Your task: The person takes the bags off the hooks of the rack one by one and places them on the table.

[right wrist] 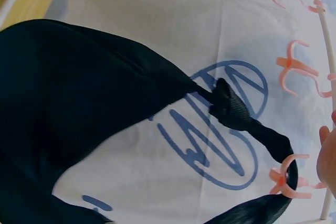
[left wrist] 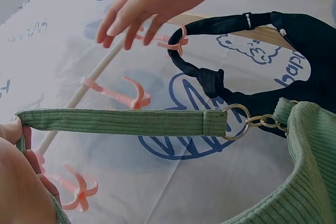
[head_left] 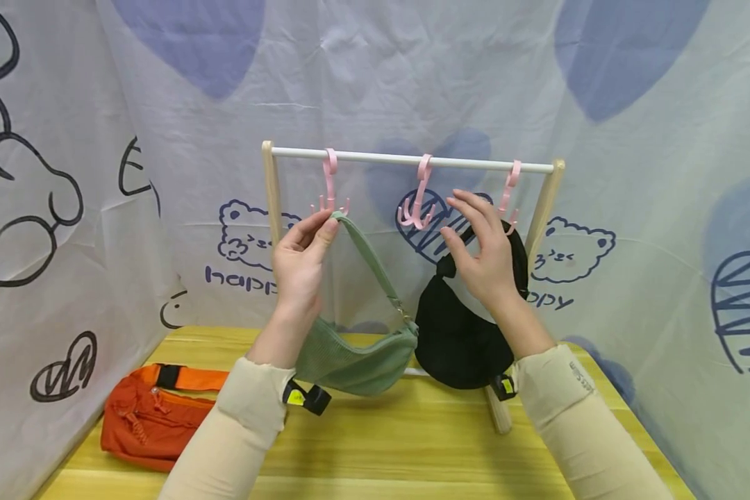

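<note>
My left hand (head_left: pixel 298 264) pinches the top of the strap of a green corduroy shoulder bag (head_left: pixel 359 364), just under the left pink hook (head_left: pixel 330 182). In the left wrist view the strap (left wrist: pixel 121 122) is drawn taut from the fingers to a gold ring and chain. The bag hangs below, clear of the table. My right hand (head_left: pixel 484 257), fingers spread and holding nothing, is in front of a black bag (head_left: pixel 459 347). That bag hangs by its knotted strap (right wrist: pixel 273 140) from the right pink hook (right wrist: pixel 286 177), as the right wrist view shows.
A rack with a white rail (head_left: pixel 375 158) and wooden posts (head_left: pixel 546 201) stands on the yellow wood-grain table (head_left: pixel 375 451). Between the two bags is a middle pink hook (head_left: pixel 421 191). An orange waist bag (head_left: pixel 144 423) lies at the left. Printed cloth (head_left: pixel 412 69) hangs behind.
</note>
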The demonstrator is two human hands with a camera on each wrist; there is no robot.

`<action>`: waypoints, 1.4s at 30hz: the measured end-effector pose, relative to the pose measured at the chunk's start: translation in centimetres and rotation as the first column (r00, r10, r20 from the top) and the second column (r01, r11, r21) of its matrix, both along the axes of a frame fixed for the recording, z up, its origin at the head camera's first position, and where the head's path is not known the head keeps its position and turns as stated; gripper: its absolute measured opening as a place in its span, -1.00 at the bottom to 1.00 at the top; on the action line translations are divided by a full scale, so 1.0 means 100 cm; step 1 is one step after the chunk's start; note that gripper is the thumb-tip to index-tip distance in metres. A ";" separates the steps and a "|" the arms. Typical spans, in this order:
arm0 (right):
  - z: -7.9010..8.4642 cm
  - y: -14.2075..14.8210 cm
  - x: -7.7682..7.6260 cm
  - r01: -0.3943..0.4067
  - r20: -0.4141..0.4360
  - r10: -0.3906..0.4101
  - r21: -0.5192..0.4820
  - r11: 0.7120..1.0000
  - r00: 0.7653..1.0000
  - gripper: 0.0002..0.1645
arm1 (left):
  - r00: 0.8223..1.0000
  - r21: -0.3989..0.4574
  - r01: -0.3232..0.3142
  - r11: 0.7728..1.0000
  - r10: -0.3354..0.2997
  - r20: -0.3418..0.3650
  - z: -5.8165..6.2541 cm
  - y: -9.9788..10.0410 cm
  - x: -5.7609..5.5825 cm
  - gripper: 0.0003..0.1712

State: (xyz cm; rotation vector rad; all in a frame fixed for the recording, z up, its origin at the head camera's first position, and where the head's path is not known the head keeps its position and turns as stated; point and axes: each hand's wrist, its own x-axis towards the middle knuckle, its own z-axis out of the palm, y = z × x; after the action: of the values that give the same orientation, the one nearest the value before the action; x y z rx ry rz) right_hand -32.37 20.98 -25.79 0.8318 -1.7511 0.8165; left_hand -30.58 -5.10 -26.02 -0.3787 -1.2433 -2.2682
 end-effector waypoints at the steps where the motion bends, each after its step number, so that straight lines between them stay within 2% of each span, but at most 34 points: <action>1: -0.004 0.000 0.002 -0.009 0.008 0.009 -0.005 1.000 1.000 -0.46 | 1.000 0.003 -0.003 1.000 0.003 0.004 0.000 0.000 0.000 -0.76; 6: -0.023 -0.001 0.009 -0.065 0.029 0.065 -0.004 0.998 0.997 -0.41 | 1.000 0.023 -0.008 1.000 0.008 0.024 -0.002 -0.002 0.002 -0.76; 12: -0.053 -0.003 0.015 -0.113 0.089 0.114 -0.021 0.993 0.990 -0.40 | 0.998 -0.001 -0.011 1.000 0.011 0.061 -0.004 -0.003 0.004 -0.76; 19: -0.089 -0.006 0.021 -0.133 0.201 0.138 -0.042 0.990 0.970 -0.34 | 0.994 0.006 -0.010 1.000 0.009 0.111 -0.008 -0.002 0.006 -0.77; 24: -0.112 -0.007 0.029 -0.126 0.286 0.137 -0.054 0.991 0.949 -0.28 | 0.994 0.029 0.002 1.000 -0.005 0.105 -0.011 -0.001 0.007 -0.76; 30: -0.138 -0.007 0.032 -0.123 0.334 0.135 -0.057 0.991 0.933 -0.25 | 0.994 0.058 0.026 0.998 -0.032 0.108 -0.014 0.000 0.012 -0.83; 35: -0.156 -0.008 0.034 -0.139 0.367 0.146 -0.045 0.989 0.919 -0.18 | 0.992 0.087 0.033 0.996 -0.043 0.116 -0.017 0.002 0.014 -0.85; 42: -0.171 -0.008 0.033 -0.169 0.410 0.171 -0.040 0.985 0.896 -0.03 | 0.991 0.097 0.056 0.994 -0.067 0.115 -0.019 0.006 0.016 -0.85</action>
State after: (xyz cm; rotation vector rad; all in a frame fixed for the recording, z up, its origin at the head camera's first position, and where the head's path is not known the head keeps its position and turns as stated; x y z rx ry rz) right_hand -29.03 20.20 -42.90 0.8635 -2.0623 1.1798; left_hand -28.93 -4.53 -27.95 -0.2543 -1.1921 -2.4227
